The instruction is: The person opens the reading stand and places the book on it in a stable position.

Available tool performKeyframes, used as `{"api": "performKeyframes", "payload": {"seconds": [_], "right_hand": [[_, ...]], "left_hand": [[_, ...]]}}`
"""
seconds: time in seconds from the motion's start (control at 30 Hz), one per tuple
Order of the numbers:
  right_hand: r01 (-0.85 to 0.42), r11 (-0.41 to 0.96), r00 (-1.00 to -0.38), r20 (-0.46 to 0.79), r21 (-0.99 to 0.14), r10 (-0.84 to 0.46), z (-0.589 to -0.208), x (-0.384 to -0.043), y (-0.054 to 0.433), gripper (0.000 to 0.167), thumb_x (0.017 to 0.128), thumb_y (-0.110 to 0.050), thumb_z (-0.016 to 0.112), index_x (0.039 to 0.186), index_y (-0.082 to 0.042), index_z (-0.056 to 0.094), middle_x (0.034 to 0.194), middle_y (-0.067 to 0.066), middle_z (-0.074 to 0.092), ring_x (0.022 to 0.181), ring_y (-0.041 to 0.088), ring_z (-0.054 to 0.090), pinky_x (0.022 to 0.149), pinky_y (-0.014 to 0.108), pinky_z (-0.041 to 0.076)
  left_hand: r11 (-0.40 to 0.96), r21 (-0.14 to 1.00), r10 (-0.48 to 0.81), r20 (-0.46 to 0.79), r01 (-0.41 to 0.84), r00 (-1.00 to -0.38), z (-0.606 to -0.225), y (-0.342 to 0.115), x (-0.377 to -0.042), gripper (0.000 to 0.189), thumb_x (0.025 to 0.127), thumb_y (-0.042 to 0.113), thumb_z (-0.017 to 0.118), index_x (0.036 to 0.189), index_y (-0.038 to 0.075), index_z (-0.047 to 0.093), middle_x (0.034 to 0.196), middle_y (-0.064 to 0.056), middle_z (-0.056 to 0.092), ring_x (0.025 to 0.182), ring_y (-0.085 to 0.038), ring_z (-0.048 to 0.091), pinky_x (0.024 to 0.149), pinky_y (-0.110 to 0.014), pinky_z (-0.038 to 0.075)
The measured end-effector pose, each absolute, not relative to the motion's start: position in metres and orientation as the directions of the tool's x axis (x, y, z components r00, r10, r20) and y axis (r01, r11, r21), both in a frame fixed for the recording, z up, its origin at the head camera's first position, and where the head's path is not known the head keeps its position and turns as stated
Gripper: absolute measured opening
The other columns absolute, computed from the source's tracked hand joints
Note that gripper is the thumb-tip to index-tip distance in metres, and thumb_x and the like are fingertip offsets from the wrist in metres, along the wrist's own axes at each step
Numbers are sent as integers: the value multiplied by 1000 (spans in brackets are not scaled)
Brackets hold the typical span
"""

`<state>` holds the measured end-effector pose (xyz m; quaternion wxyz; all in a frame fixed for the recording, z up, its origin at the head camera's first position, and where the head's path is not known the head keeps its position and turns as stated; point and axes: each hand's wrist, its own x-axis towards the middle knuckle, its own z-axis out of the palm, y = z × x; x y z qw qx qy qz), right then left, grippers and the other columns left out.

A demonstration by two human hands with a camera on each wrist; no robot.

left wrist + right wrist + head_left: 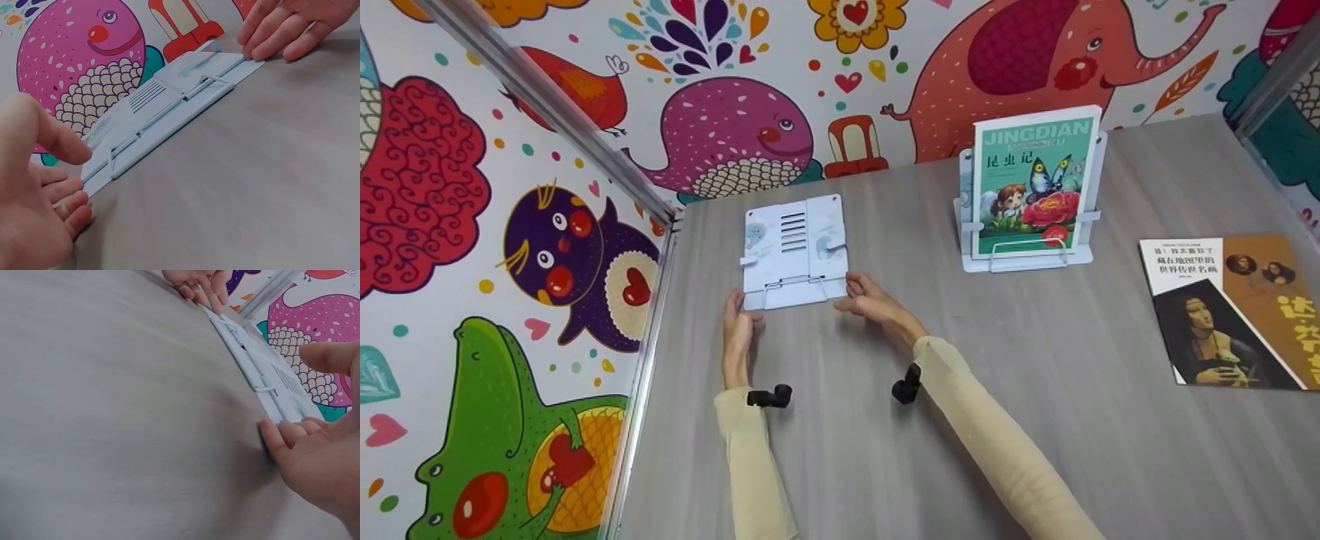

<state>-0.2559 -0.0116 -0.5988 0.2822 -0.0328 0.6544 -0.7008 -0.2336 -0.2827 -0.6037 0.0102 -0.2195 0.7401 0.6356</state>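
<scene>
A pale folding book stand (817, 259) lies flat, with slots in its middle, small side clips and a wire holder along its near edge. My left hand (737, 337) is at its near left corner, fingers touching the side, thumb held off. At the near right corner my right hand (881, 306) touches the other side with its fingers. In the right wrist view, the right thumb (329, 357) stands raised apart from the stand (259, 368). Neither hand is curled round it.
A second stand (966, 202) at the back right holds a green children's book (1027, 176) upright. A brown and white book (1230, 315) lies flat at the far right. Printed cartoon walls (870, 82) border the back and left of the grey wooden tabletop (840, 450).
</scene>
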Motion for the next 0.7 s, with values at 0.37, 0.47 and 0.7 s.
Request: {"api": "performKeyframes", "payload": {"seconds": [0.37, 0.47, 0.7], "right_hand": [[401, -14, -859, -370, -916, -354, -606, -262, -3, 62, 94, -19, 63, 149, -3, 40, 162, 13, 37, 138, 26, 50, 111, 41, 45], [367, 4, -868, -344, -930, -358, -604, -262, -2, 59, 95, -18, 62, 148, -2, 41, 159, 15, 40, 136, 28, 51, 110, 41, 46], [321, 78, -905, -330, -944, -269, -604, -259, 0, 52, 94, -16, 63, 142, 0, 48, 142, 17, 55, 120, 27, 60, 101, 40, 51]], "left_hand": [[105, 944, -330, -265, -314, -906, -612, -276, -229, 87, 81, -5, 44, 162, 4, 14, 168, -16, 22, 156, -30, 20, 124, -46, 28], [118, 944, -342, -254, -310, -905, -610, -277, -231, 86, 81, -5, 42, 162, 3, 15, 167, -16, 24, 155, -29, 21, 123, -46, 29], [201, 936, -370, -201, -290, -907, -609, -275, -225, 82, 80, -1, 43, 159, -3, 21, 160, -22, 35, 149, -33, 29, 122, -46, 27]]}}
